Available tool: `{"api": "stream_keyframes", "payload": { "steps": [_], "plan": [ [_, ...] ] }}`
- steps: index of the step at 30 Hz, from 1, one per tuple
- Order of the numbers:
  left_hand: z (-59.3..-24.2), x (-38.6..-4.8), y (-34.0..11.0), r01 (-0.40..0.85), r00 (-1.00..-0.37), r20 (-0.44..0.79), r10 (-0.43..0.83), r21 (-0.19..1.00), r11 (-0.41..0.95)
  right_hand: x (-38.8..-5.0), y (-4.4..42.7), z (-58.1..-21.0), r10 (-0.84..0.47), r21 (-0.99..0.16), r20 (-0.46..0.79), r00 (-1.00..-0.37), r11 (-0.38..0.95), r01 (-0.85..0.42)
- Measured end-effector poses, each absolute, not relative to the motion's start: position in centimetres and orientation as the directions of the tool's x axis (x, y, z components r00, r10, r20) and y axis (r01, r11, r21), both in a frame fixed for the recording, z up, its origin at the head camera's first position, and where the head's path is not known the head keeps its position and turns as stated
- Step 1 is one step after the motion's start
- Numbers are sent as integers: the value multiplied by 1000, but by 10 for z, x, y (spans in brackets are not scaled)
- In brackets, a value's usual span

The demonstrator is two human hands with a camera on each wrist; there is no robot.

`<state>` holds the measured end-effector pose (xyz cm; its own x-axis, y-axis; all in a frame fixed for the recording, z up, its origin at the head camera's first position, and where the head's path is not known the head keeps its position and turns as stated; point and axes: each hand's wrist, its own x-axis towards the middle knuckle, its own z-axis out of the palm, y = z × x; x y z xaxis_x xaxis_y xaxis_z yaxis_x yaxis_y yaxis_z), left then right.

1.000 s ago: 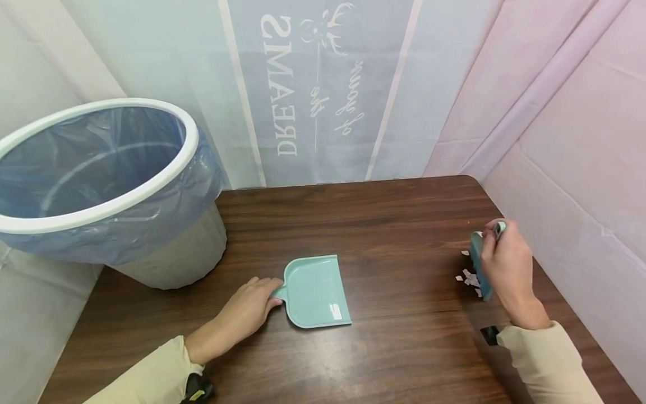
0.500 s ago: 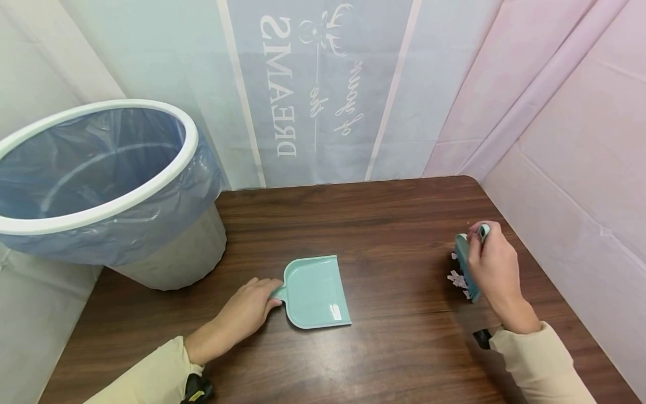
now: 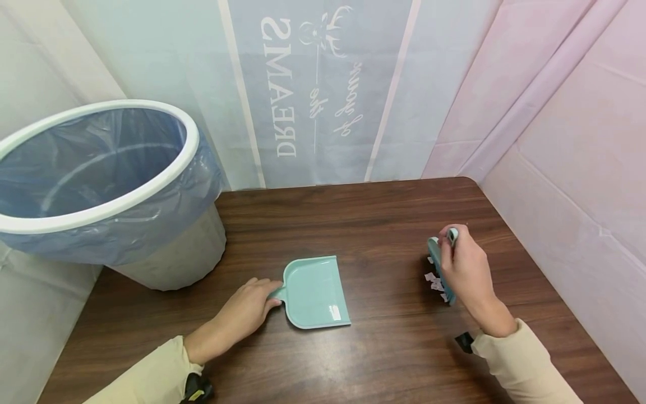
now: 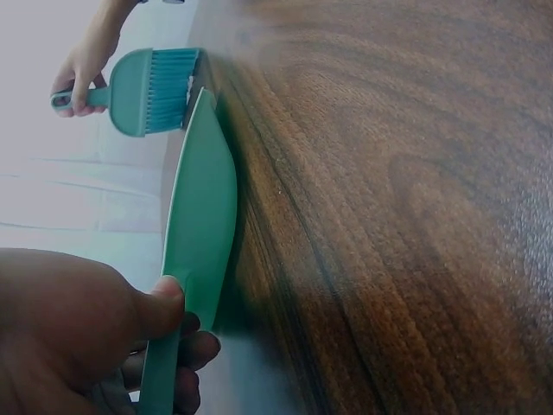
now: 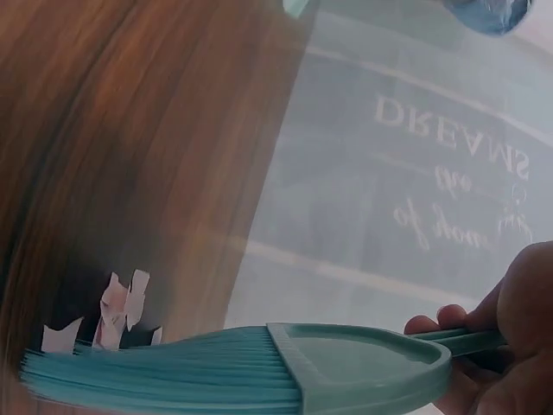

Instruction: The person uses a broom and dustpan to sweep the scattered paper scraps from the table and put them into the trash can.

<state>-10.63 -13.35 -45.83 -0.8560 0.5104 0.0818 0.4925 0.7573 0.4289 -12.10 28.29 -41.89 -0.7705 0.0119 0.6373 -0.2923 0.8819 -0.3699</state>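
My left hand (image 3: 242, 314) grips the short handle of a mint-green dustpan (image 3: 315, 292), which lies on the table with its wide lip facing right. In the left wrist view, the thumb presses on the dustpan's handle (image 4: 164, 363) with fingers curled beneath. My right hand (image 3: 466, 269) holds a matching hand brush (image 3: 440, 269) by its handle, bristles down on the wood. Several torn white paper scraps (image 3: 435, 281) lie along the brush's left side. The right wrist view shows these scraps (image 5: 112, 311) against the blue-green bristles (image 5: 173, 372).
A white-rimmed waste bin (image 3: 171, 247) lined with a blue plastic bag (image 3: 166, 207) stands at the left of the brown wooden table (image 3: 363, 219). Printed cloth (image 3: 323, 112) hangs behind the table, and a pale wall covering (image 3: 570, 168) runs along the right.
The right hand has swept the brush leftward across the table, and the paper scraps have moved left with it. The left hand and dustpan stay in place.
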Motion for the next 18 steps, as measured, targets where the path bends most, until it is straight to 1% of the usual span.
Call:
{"api": "stream_keyframes", "payload": {
  "steps": [12,18],
  "plan": [
    [-457,-106,-133,462,-868,49,494,445,767,-121,250,-420,-71,-352,627,-776,863,-363],
    [-457,-106,-133,471,-863,51,502,438,765,-121,238,-419,-81,-360,621,-780,854,-376]
  ]
}}
